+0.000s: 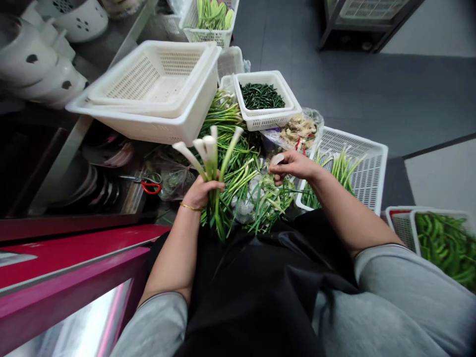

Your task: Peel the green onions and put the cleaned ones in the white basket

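My left hand (201, 192) is wrapped round a small bunch of scallions (210, 157), white ends up and green leaves hanging down. My right hand (289, 165) is closed in a pinch above the trimmings, apart from the bunch. Something whitish shows at its thumb, too small to name. Under my hands, a white mesh bag (244, 207) is partly covered by loose leaf trimmings (275, 198). Behind the held bunch lies a big heap of scallions (225, 116). To the right, more scallions (341, 171) rest in a white plastic basket (376, 171).
Stacked white baskets (122, 118) stand at the left, beside a shelf holding red-handled scissors (150, 186). Dark green chillies (262, 95) fill a small basket ahead. A plastic bag of pale roots (297, 130) lies behind my right hand. Green peppers (444, 238) sit at far right.
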Tool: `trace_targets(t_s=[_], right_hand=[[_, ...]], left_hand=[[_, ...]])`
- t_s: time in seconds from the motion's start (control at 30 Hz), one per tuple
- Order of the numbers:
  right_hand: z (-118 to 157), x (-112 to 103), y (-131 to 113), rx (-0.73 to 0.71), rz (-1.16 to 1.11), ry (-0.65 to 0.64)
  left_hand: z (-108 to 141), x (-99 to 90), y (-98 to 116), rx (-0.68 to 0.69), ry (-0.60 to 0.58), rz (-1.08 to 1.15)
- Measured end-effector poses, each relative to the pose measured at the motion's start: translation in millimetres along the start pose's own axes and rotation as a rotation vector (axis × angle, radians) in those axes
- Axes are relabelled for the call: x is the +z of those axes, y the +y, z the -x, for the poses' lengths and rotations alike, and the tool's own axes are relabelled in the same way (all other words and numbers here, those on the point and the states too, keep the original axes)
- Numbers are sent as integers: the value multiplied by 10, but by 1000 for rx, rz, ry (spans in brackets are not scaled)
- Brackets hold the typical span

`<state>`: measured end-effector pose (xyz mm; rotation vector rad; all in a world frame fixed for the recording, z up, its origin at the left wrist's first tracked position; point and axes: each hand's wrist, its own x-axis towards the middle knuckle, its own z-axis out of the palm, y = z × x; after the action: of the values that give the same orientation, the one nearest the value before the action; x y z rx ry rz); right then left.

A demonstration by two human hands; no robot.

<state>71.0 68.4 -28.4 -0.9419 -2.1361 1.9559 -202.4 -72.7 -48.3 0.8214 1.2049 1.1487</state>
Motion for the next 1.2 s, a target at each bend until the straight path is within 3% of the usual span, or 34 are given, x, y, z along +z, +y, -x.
trace_targets(t_s=[0.07,0.13,0.2,0.23,0.3,0.4,0.57,0.73,0.83,0.93,1.07,1.2], right_hand=[[-28,-80,252,212,322,-37],[-165,-88,517,412,720,13],[-404,-28,751,481,880,104],[-557,18,852,474,814,152],[-914,116,1034,488,468,261],[-1496,222,1306,616,67,489],[-2251,238,1800,717,-133,682],[-2584,282,2027,679,-357,766],[-2538,299,1921,579,-441,737],[-2232,229,1616,363,-448,742],[-1487,75,919,-62,-427,745],[-720,20,162,-247,-360,749]], left_hand=[[35,-107,51,-2,-37,106],[78,-196,93,-32,-79,143],[116,-245,115,-79,-101,120],[130,-256,118,-101,-114,95],[146,-260,115,-119,-149,60],[137,-271,96,-95,-176,116],[59,-375,49,-135,-104,188],[-72,-428,44,-173,-3,150],[-156,-389,48,-183,95,63],[-218,-318,3,-181,203,-33],[-247,-162,-138,-124,284,-198],[-227,49,-251,-58,308,-383]])
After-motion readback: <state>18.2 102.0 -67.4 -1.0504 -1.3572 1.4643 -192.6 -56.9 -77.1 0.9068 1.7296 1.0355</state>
